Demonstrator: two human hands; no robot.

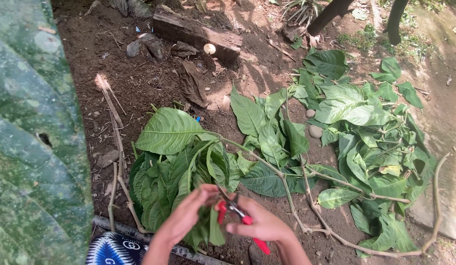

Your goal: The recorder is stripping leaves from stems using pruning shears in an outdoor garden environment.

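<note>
Our right hand (260,225) grips red-handled pruning shears (240,219); our left hand (188,213) pinches a leafy stem (208,228).

We close our right fingers around the shears' red handles, the short metal blades pointing up and left toward our left fingertips. Our left hand is curled shut on the stem, whose leaves hang down between the two hands. Just beyond our hands lies a heap of cut green leaves (174,167) on the bare soil (139,78), and a long leafy branch (296,196) runs off to the right. Farther away, a weathered wooden block (196,32) sits on the ground, with a small pale mushroom (209,48) against it. A large blurred leaf (36,132) fills the left edge.
</note>
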